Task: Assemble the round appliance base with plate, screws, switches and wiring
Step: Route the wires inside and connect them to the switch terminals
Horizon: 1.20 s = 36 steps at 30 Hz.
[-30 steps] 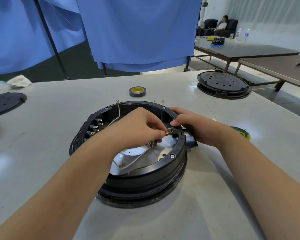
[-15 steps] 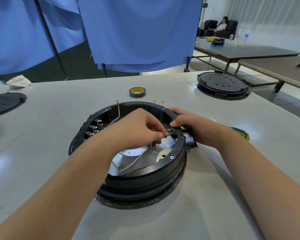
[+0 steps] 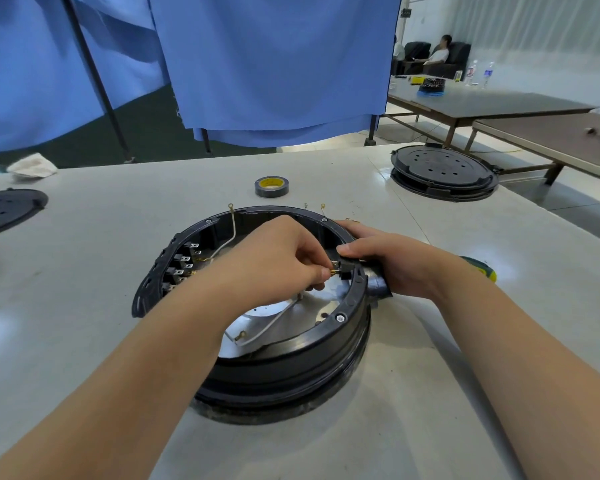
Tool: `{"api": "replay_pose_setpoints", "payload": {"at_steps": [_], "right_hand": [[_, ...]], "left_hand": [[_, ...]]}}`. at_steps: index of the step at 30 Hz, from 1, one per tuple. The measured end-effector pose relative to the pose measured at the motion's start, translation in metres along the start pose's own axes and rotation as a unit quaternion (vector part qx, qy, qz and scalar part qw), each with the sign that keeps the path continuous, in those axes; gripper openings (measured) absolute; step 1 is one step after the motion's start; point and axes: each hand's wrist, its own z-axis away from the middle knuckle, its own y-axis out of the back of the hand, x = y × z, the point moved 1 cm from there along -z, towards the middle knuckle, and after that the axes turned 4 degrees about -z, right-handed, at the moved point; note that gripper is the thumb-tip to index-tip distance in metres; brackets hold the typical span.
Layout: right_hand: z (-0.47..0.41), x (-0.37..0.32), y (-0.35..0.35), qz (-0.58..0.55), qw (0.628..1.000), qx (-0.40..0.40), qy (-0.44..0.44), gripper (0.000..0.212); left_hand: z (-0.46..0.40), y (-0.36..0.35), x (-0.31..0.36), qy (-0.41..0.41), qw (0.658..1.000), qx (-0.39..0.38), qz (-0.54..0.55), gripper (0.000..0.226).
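We find no readable writing or brand on any part; the tape roll (image 3: pixel 271 186) shows only a yellow core. We see the round black base (image 3: pixel 257 313) sitting at table (image 3: pixel 84 258) center, open side up, w/ a silver plate (image 3: pixel 274 311) inside. Our left hand (image 3: pixel 274 263) reaches in from 7 o'clock, thumb and forefinger pinched tight on a small brass terminal (image 3: pixel 332 271), pressed against a black switch (image 3: pixel 343 268) at the rim's 3 o'clock. Our right hand (image 3: pixel 392 263) wraps the rim and a black tab at that same spot, fingers curled over the outside, thumb on top. We count approx. four switch bodies w/ metal tabs (image 3: pixel 184 266) along the inner wall at 9 o'clock, three ring-tipped wire ends standing up at 12 o'clock, and one white wire (image 3: pixel 274 322) lying across the plate. One screw (image 3: pixel 340 318) shows in the rim at 4 o'clock. A green-handled tool (image 3: pixel 480 268) lies just past our right wrist. Two other black discs rest on the table: one at 2 o'clock (image 3: pixel 442 169), one at 10 o'clock (image 3: pixel 7 209).
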Motion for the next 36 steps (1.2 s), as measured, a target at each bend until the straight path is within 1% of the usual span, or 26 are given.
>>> {"api": "replay_pose_setpoints", "payload": {"at_steps": [4, 10, 16, 19, 20, 21, 22, 23, 24, 25, 26, 27, 28, 29, 31, 32, 33, 34, 36], "right_hand": [[0.002, -0.001, -0.001, -0.009, 1.0, -0.012, -0.002, 0.057], [0.001, -0.001, -0.002, -0.006, 1.0, -0.006, 0.004, 0.053], [0.0, 0.0, 0.001, 0.018, 1.0, 0.003, 0.001, 0.055], [0.0, -0.004, 0.005, 0.072, 0.997, 0.027, 0.02, 0.053], [0.0, -0.006, 0.007, 0.064, 0.996, 0.049, 0.038, 0.051], [0.0, -0.009, 0.01, 0.032, 0.994, 0.088, 0.061, 0.048], [0.0, -0.011, 0.015, -0.001, 0.986, 0.138, 0.093, 0.04], [0.001, -0.013, 0.019, -0.008, 0.972, 0.194, 0.134, 0.03], [0.002, -0.014, 0.024, 0.025, 0.95, 0.258, 0.172, 0.019], [0.003, -0.013, 0.028, 0.093, 0.921, 0.321, 0.202, 0.011], [0.003, -0.012, 0.032, 0.178, 0.882, 0.373, 0.224, 0.007], [0.003, -0.009, 0.034, 0.262, 0.843, 0.406, 0.236, 0.005], [0.001, -0.007, 0.035, 0.333, 0.813, 0.416, 0.235, 0.005], [0.0, -0.004, 0.036, 0.39, 0.792, 0.412, 0.226, 0.006], [-0.005, 0.003, 0.037, 0.476, 0.765, 0.391, 0.189, 0.011], [-0.007, 0.006, 0.037, 0.506, 0.756, 0.379, 0.167, 0.015], [-0.009, 0.008, 0.036, 0.527, 0.754, 0.365, 0.145, 0.018], [-0.011, 0.009, 0.034, 0.54, 0.756, 0.346, 0.127, 0.021], [-0.014, 0.01, 0.029, 0.557, 0.764, 0.311, 0.102, 0.026]], "left_hand": [[0.0, -0.001, 0.002, 0.002, 1.0, 0.007, -0.004, 0.011], [-0.001, -0.003, 0.004, -0.002, 1.0, 0.006, -0.016, 0.013], [-0.001, -0.003, 0.002, 0.0, 1.0, 0.002, -0.003, 0.011], [0.0, -0.002, 0.0, 0.001, 1.0, -0.004, 0.006, 0.009], [0.001, -0.001, -0.001, 0.003, 1.0, -0.007, 0.013, 0.008], [0.001, 0.001, -0.001, 0.005, 1.0, -0.008, 0.019, 0.007], [0.001, 0.003, -0.002, 0.006, 1.0, -0.007, 0.023, 0.007], [0.001, 0.005, -0.002, 0.007, 1.0, -0.002, 0.022, 0.008], [0.0, 0.008, -0.002, 0.008, 1.0, 0.009, 0.015, 0.01], [0.0, 0.011, -0.003, 0.007, 1.0, 0.022, 0.003, 0.011], [0.0, 0.015, -0.005, 0.007, 0.999, 0.039, -0.008, 0.012], [0.0, 0.02, -0.006, 0.008, 0.998, 0.061, -0.021, 0.014], [0.001, 0.026, -0.009, 0.009, 0.995, 0.089, -0.036, 0.016], [0.002, 0.032, -0.013, 0.011, 0.991, 0.119, -0.054, 0.016], [0.004, 0.044, -0.022, 0.019, 0.978, 0.178, -0.104, 0.012], [0.004, 0.049, -0.029, 0.028, 0.969, 0.202, -0.14, 0.009], [0.004, 0.054, -0.036, 0.039, 0.959, 0.219, -0.177, 0.012], [0.003, 0.058, -0.043, 0.053, 0.952, 0.226, -0.201, 0.019], [0.003, 0.064, -0.057, 0.088, 0.95, 0.213, -0.209, 0.033]]}}
